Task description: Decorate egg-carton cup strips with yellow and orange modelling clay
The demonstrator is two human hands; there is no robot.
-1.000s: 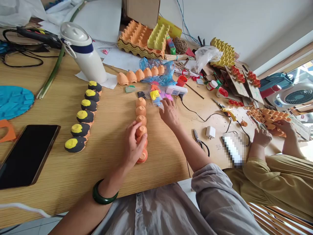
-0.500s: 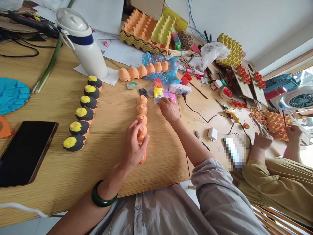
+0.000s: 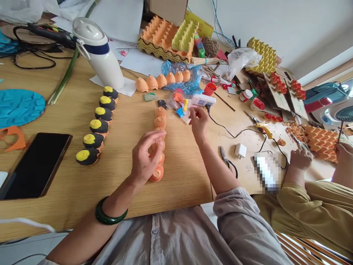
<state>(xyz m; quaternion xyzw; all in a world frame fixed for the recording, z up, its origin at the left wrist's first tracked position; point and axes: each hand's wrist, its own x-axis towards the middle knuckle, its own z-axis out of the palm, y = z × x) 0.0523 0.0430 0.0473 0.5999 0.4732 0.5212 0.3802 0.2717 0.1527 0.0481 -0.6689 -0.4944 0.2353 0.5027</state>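
A strip of orange egg-carton cups (image 3: 160,122) lies upright in front of me, its cups dabbed with small rings on top. My left hand (image 3: 146,156) curves over the middle of the strip, thumb and fingers apart, hiding some cups; whether it touches them I cannot tell. Beyond the strip's far end, my right hand (image 3: 199,123) is closed in a pinch at the edge of a clear plastic packet (image 3: 188,115) holding something yellow. Blue and orange packets (image 3: 180,112) lie beside it. To the left stands a strip of black cups with yellow tops (image 3: 95,125).
A phone (image 3: 37,165) and a white thermos (image 3: 96,55) are on the left. Another orange strip (image 3: 161,80), a power strip (image 3: 203,100) and egg trays (image 3: 165,36) are farther back. Scissors (image 3: 226,158) lie rightward, near a co-worker's hands (image 3: 302,159).
My right hand has turned and drawn back a little to the right, the yellow packet tilting with it. My left hand has shifted slightly left, its fingers curving over the strip.
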